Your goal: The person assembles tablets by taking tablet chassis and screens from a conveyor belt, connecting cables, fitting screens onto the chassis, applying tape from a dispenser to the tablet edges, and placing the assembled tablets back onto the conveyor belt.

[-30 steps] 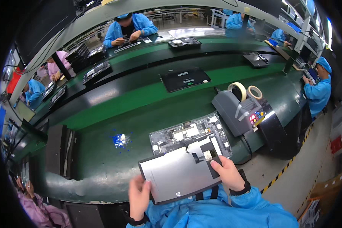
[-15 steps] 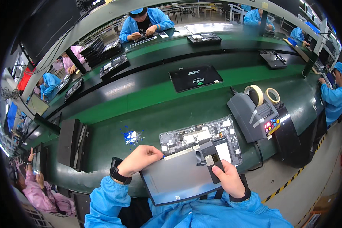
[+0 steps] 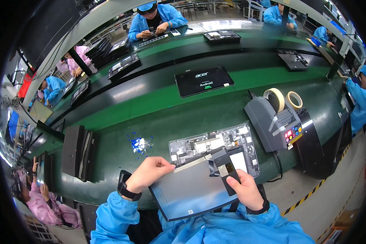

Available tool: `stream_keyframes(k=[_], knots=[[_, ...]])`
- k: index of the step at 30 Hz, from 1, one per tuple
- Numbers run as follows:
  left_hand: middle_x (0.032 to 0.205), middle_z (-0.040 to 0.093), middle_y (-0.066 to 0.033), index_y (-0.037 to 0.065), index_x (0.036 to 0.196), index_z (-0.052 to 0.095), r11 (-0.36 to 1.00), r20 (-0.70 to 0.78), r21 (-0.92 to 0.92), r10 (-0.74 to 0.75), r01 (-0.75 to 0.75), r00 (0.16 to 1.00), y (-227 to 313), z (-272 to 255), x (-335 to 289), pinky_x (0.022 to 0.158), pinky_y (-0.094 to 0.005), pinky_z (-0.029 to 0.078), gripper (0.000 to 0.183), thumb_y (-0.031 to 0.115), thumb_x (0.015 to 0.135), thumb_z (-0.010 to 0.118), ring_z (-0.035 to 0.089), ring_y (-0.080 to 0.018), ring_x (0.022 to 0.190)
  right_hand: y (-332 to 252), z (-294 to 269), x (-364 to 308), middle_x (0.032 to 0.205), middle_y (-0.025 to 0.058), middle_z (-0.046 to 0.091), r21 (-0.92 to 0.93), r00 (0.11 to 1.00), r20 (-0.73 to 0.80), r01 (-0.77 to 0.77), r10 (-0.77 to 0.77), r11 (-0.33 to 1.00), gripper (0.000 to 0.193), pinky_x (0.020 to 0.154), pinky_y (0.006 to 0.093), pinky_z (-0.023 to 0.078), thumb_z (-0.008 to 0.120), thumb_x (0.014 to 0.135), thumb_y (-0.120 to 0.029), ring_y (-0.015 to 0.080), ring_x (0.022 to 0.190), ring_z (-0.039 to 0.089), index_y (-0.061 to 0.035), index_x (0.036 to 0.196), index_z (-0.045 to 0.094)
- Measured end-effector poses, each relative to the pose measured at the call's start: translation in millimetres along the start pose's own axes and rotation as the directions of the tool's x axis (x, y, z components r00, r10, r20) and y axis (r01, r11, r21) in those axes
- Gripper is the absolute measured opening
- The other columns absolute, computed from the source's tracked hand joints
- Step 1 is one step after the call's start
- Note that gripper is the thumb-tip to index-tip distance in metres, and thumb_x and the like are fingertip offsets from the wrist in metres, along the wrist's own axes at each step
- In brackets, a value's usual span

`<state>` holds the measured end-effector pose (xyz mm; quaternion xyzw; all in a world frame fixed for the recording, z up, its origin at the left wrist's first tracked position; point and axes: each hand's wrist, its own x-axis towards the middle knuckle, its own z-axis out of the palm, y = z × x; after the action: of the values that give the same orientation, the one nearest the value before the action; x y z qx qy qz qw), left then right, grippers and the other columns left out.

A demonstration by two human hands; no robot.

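A display panel (image 3: pixel 187 191), its silver-grey back facing up, lies tilted in front of me over the near edge of an opened tablet body (image 3: pixel 199 143) with bare circuit boards. A pale strip (image 3: pixel 195 164) runs along the panel's far edge. At that strip's left end, my left hand (image 3: pixel 150 173) is closed in a pinch; what is between the fingertips is too small to name. My right hand (image 3: pixel 247 187) grips the panel's right side, thumb pressed on a black rectangular piece (image 3: pixel 223 164) there. A dark ribbon shows beside that piece.
Small blue and white bits (image 3: pixel 140 144) lie left of the tablet body. A grey tape dispenser (image 3: pixel 272 122) with tape rolls (image 3: pixel 295 100) stands right. Black slabs (image 3: pixel 75 152) stand left. Beyond, a lit tablet (image 3: pixel 204 81) rests on the green line; co-workers (image 3: pixel 156 20) sit farther off.
A blue speck at my left fingertips no longer shows. The lit tablet has shifted slightly left in the picture. Both hands stay nearly where they were on the panel.
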<state>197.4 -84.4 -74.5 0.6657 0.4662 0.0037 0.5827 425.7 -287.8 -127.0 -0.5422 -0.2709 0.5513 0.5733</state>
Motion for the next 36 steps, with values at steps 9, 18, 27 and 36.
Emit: stream_keyframes(k=[9, 18, 27, 36], knots=[[0.085, 0.058, -0.0068, 0.0, 0.088, 0.057, 0.853, -0.364, 0.375, 0.495, -0.362, 0.789, -3.3, 31.7, -8.9, 0.072, -0.0267, 0.049, 0.016, 0.005, 0.079, 0.069, 0.059, -0.0158, 0.079, -2.7, 1.7, -1.5, 0.094, 0.0025, 0.062, -0.042, 0.999, -0.019, 0.031, -0.032, 0.999, 0.02, 0.074, 0.0226, 0.046, 0.056, 0.094, -0.014, 0.0056, 0.084, 0.054, 0.0021, 0.107, 0.056], [0.094, 0.058, -0.0119, 0.0, 0.091, 0.056, 0.811, -0.294, 0.306, 0.578, -0.498, 0.761, -4.6, 44.5, -9.6, 0.08, -0.0318, 0.048, 0.011, 0.002, 0.08, 0.06, 0.059, -0.0247, 0.09, -3.0, 0.3, -0.5, 0.095, 0.003, 0.062, -0.034, 1.0, -0.017, 0.016, -0.016, 0.999, 0.021, 0.076, 0.0231, 0.047, 0.056, 0.094, -0.012, 0.0065, 0.085, 0.054, 0.003, 0.108, 0.056], [0.095, 0.059, -0.0135, 0.0, 0.086, 0.056, 0.751, -0.468, 0.407, 0.661, -0.52, 0.587, -9.8, 24.5, 5.4, 0.078, -0.0324, 0.047, 0.012, 0.007, 0.081, 0.065, 0.059, -0.0262, 0.087, -1.0, 0.1, -1.5, 0.09, 0.003, 0.063, -0.05, 0.999, -0.049, 0.019, -0.021, 0.999, 0.021, 0.072, 0.0225, 0.046, 0.057, 0.094, -0.014, 0.0061, 0.081, 0.054, 0.0031, 0.105, 0.056], [0.089, 0.054, -0.0142, 0.003, 0.083, 0.054, 0.76, -0.705, 0.631, 0.475, 0.159, 0.527, -102.3, -60.6, 71.7, 0.073, -0.043, 0.045, 0.033, 0.018, 0.068, 0.079, 0.053, -0.0341, 0.086, 1.4, -4.3, -1.9, 0.091, 0.0042, 0.064, -0.056, 0.996, -0.08, 0.041, -0.046, 0.998, 0.021, 0.073, 0.0232, 0.046, 0.056, 0.094, -0.014, 0.0068, 0.082, 0.055, 0.0035, 0.106, 0.056]])
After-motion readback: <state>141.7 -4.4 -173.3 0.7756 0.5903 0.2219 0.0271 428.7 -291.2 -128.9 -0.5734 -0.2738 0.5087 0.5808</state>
